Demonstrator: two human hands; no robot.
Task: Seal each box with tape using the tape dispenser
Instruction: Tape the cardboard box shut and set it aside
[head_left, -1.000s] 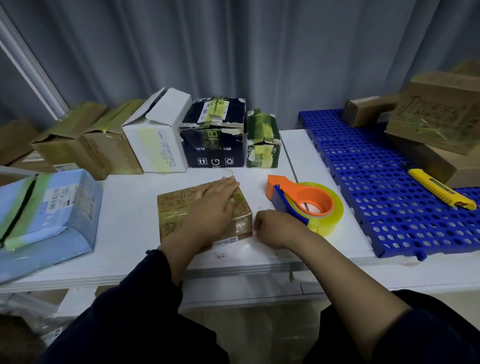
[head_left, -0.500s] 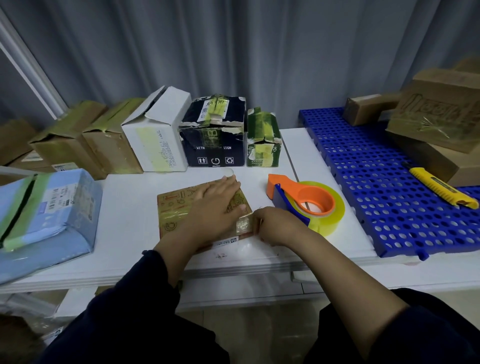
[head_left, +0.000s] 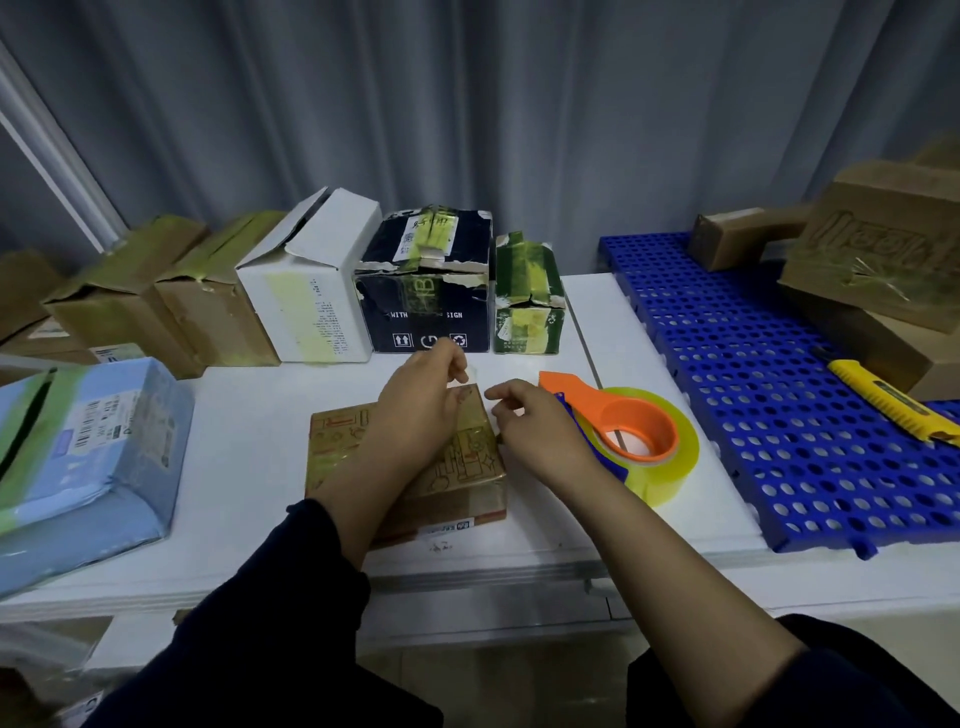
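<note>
Brown box (head_left: 400, 457) flat on white worktop (head_left: 244, 415), just left of tape dispenser (head_left: 623, 436). Both hands moved since a second ago: left hand (head_left: 415, 410) lifted from pressing the lid, right hand (head_left: 540, 431) up from the near corner; fingers (head_left: 457, 364) now pinching something clear at the far right corner, probably a loose tape end, so sealing likely nearly finished. Tape itself barely discernible; box middle hidden under left forearm.

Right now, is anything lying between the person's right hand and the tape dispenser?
Nothing visible does. The right hand is right beside the tape dispenser, overlapping its near edge, with only bare white table around them.
</note>
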